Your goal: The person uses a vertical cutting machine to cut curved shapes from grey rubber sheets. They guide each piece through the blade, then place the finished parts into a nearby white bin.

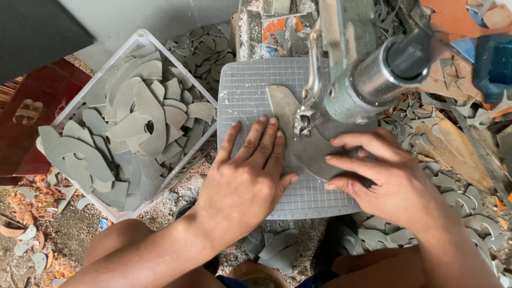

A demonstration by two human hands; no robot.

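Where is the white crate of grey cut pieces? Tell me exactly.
In the head view the white crate sits at the left, on the littered floor beside the gridded work plate, just beyond the left hand and next to a dark red box.

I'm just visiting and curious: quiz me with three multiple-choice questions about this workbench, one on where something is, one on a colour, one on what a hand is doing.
1. Where is the white crate of cut pieces?
A. To the left of the gridded mat
B. On top of the machine
C. To the right of the mat

2. What colour is the curved piece under the machine head?
A. Red
B. Grey
C. Yellow

3. What is the left hand doing?
A. Lifting a piece from the crate
B. Gripping a handle
C. Pressing flat on the gridded mat

Answers:
1. A, the crate stands left of the mat.
2. B, it is grey like the crate's pieces.
3. C, its fingers lie flat beside the piece, while the right hand rests on it.
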